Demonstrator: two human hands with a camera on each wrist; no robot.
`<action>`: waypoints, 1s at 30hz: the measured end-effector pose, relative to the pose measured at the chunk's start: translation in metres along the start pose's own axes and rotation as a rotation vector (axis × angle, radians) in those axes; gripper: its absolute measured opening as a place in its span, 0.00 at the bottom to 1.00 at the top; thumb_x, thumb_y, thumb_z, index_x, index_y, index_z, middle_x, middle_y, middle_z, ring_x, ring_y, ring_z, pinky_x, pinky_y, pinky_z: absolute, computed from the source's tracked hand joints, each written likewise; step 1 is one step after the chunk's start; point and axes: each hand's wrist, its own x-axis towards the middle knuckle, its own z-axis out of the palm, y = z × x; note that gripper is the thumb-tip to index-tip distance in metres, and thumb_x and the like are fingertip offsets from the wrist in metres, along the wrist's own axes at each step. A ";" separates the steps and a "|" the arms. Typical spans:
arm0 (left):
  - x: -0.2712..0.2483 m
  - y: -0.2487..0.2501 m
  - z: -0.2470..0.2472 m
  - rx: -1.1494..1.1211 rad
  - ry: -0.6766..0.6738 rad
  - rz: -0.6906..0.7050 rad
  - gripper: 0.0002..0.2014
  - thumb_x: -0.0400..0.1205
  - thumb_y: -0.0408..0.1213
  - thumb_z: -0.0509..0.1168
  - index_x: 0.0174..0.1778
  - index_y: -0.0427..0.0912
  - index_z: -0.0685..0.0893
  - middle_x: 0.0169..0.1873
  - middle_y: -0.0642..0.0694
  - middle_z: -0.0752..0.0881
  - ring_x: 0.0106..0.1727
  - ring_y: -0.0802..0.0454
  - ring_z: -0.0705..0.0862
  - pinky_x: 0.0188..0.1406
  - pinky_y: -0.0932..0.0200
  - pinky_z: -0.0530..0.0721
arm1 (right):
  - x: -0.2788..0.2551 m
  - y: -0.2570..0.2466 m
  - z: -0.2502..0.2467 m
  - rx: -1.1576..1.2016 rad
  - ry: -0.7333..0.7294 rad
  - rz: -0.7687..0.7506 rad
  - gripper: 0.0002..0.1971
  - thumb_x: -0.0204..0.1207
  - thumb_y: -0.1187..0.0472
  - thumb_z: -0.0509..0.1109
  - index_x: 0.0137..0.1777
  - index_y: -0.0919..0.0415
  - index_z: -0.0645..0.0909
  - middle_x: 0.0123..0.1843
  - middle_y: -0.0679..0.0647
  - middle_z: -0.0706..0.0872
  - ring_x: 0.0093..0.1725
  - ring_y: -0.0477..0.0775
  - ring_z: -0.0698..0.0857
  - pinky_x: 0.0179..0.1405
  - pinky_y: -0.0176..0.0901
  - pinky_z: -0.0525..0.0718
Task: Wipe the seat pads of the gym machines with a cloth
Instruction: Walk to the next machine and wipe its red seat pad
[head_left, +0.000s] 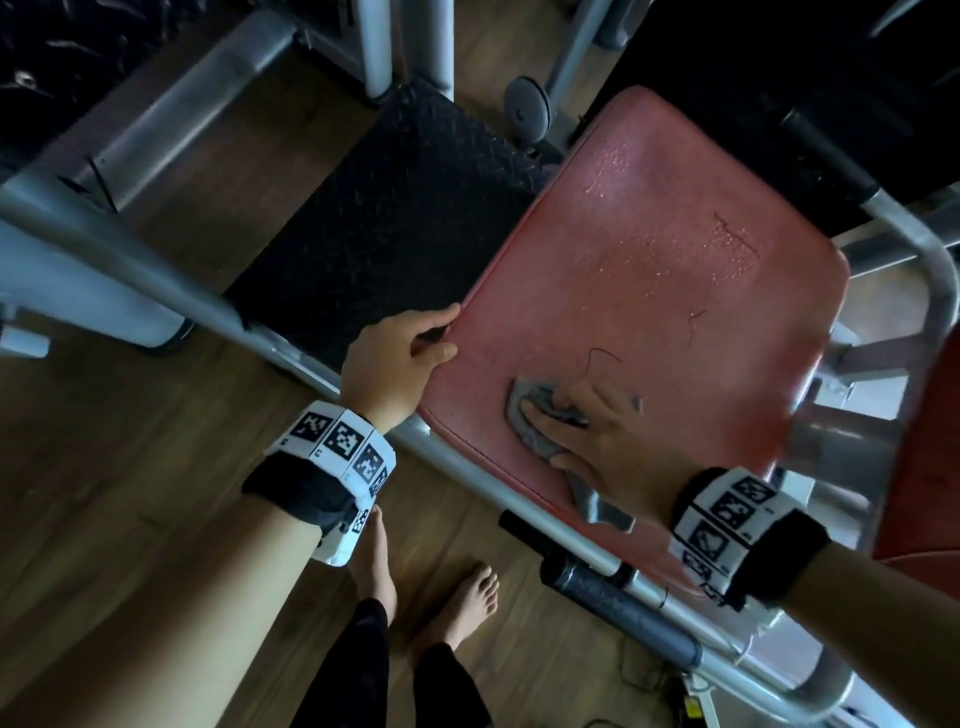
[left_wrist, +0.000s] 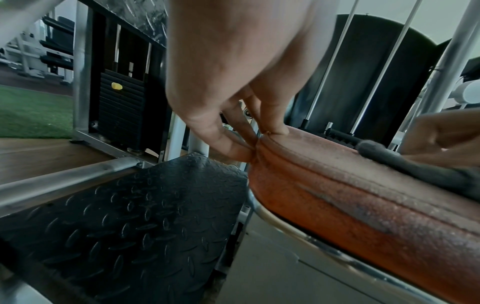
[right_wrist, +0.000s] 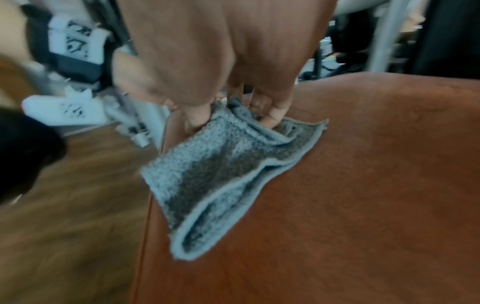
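A worn red seat pad (head_left: 649, 249) fills the middle and right of the head view, with wet droplets on its far half. My left hand (head_left: 441, 335) holds its left edge, thumb on top and fingers against the side seam; the left wrist view shows this left hand (left_wrist: 259, 142) on the seat pad (left_wrist: 363, 205). My right hand (head_left: 545, 436) presses a grey cloth (head_left: 517, 421) onto the pad's near part. In the right wrist view the cloth (right_wrist: 213, 174) is bunched between thumb and fingers of my right hand (right_wrist: 233, 119) and trails back over the seat pad (right_wrist: 363, 185).
A black diamond-plate footplate (head_left: 389, 218) lies left of the pad. A grey steel frame tube (head_left: 156, 280) runs diagonally under my left wrist. A black-gripped handle (head_left: 613, 597) sits below the pad's near edge. Another red pad (head_left: 930, 467) is at the right edge. My bare feet (head_left: 467, 597) stand on wooden floor.
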 end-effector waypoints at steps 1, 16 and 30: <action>0.000 0.000 0.000 -0.013 -0.006 -0.002 0.20 0.81 0.45 0.69 0.69 0.64 0.79 0.59 0.57 0.87 0.56 0.61 0.86 0.59 0.50 0.86 | -0.005 -0.003 0.000 -0.032 -0.033 -0.047 0.27 0.76 0.49 0.67 0.75 0.54 0.73 0.62 0.57 0.74 0.55 0.59 0.79 0.56 0.54 0.82; -0.017 -0.023 -0.005 -0.665 -0.021 -0.209 0.14 0.87 0.28 0.58 0.60 0.48 0.84 0.54 0.45 0.89 0.58 0.51 0.88 0.59 0.55 0.84 | 0.042 -0.018 0.008 -0.116 -0.287 -0.258 0.36 0.84 0.38 0.46 0.85 0.56 0.42 0.86 0.54 0.45 0.85 0.59 0.41 0.81 0.66 0.42; -0.014 -0.016 -0.006 -0.362 -0.010 -0.121 0.13 0.80 0.36 0.66 0.60 0.51 0.85 0.54 0.54 0.89 0.55 0.60 0.87 0.60 0.48 0.85 | 0.102 -0.001 -0.018 -0.062 -0.067 0.201 0.35 0.80 0.41 0.55 0.83 0.59 0.60 0.82 0.56 0.64 0.77 0.62 0.64 0.71 0.60 0.70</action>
